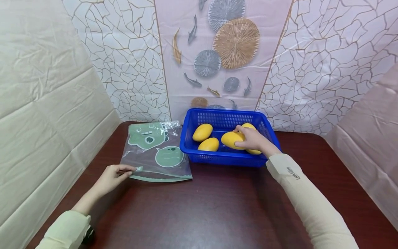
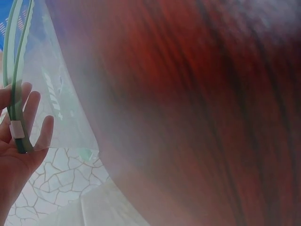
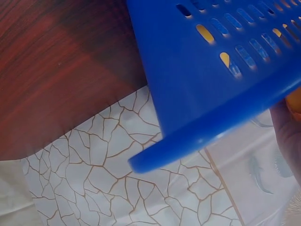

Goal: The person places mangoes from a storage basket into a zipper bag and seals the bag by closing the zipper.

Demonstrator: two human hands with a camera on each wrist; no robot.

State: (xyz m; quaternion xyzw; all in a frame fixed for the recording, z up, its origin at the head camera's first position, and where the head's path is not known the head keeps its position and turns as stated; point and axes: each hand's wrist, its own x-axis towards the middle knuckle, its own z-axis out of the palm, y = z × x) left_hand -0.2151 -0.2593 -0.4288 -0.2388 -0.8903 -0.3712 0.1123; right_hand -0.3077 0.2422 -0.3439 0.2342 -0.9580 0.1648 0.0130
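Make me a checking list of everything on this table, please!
Surface: dark red wooden table, bare in front.
Job's things: blue basket holding four yellow mangoes; one mango under the right hand. Clear zip bag with green cartoon prints lies flat left of the basket.
Clutter: nothing seen.
Hands: left hand pinches the bag's zip edge; right hand grips the mango inside the basket.
Cables: nothing seen.
Surroundings: sheets with crack pattern and fish prints hang behind; plain cream sheets at the sides.
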